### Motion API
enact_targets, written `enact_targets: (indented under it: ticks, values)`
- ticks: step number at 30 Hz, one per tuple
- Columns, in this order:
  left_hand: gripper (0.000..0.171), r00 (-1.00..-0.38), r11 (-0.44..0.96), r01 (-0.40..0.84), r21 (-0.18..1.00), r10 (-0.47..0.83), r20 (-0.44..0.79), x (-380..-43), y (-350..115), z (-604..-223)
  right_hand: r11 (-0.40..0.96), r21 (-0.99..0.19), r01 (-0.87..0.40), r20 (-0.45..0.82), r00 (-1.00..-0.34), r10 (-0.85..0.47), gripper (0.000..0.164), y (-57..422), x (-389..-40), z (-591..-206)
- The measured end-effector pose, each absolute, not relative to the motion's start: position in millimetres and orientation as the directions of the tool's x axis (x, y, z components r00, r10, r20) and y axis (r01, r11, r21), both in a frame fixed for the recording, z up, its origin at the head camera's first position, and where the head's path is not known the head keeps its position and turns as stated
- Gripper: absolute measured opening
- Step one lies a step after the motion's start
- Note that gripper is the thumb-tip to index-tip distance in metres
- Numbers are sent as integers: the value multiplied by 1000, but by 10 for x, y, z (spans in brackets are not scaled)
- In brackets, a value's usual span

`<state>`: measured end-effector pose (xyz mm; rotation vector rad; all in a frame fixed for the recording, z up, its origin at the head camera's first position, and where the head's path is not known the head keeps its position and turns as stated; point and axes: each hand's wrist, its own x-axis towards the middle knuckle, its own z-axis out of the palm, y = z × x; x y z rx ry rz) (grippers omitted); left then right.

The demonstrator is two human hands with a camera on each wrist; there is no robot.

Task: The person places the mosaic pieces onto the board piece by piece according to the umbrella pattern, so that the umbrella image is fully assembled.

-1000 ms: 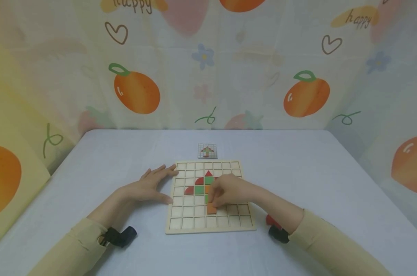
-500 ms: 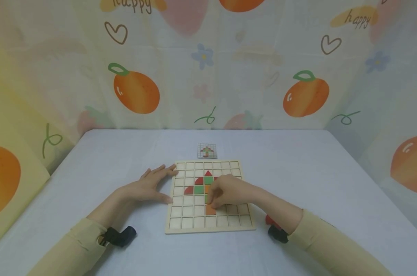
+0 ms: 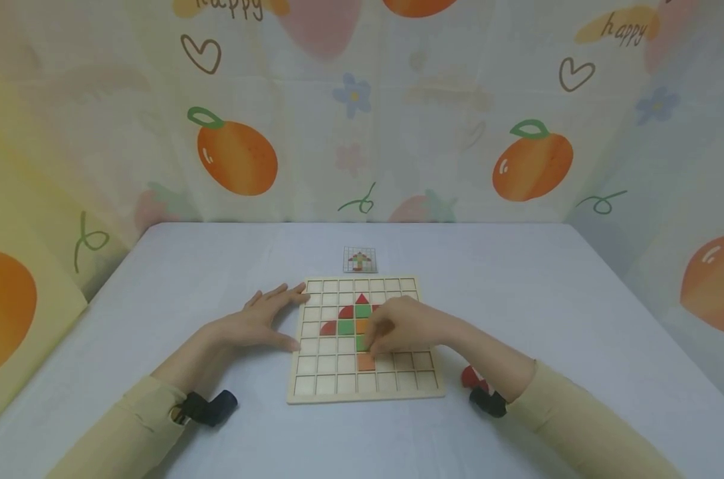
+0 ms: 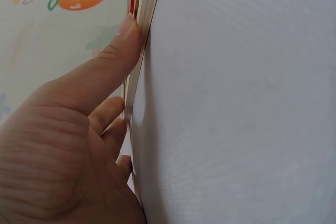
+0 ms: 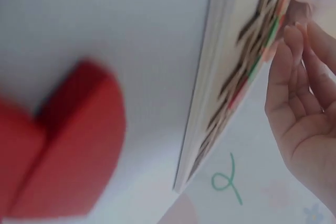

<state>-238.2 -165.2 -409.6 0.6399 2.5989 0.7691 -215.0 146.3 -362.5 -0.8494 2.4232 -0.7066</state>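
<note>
A wooden grid board lies flat on the table with coloured tiles in its cells. My left hand rests at the board's left edge, thumb and fingers spread along it; the left wrist view shows the thumb against the rim. Over the middle right of the board is my right hand, fingers bent, with no tile visible in them. Just below its fingertips an orange square tile sits in a cell. Green tiles, red quarter-round tiles and a red triangle lie further up. The hand hides some cells.
Behind the board lies a small pattern card. Red pieces lie on the table beside the right wrist, partly hidden by the wrist camera; the right wrist view shows a red block close up. A printed curtain stands behind the table.
The orange square tile has settled into its cell from a slightly crooked position. My right hand has let go of it and shifted slightly up and right. The left hand stays put.
</note>
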Motion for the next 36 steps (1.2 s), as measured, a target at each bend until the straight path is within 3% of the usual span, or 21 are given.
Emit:
enact_targets:
  ticks: [19,36]
  values:
    - [92,-830,748,317,584,517,-212,-2392,-1669,-4081,727,-592,-348,-444,-611,-655,9,2120,-2179,-3455]
    - [93,-829,747,317,584,517,-212,-2408,-1661,-4110,802,-572,-175,-532,-665,-524,18,2593,-2031,-3534]
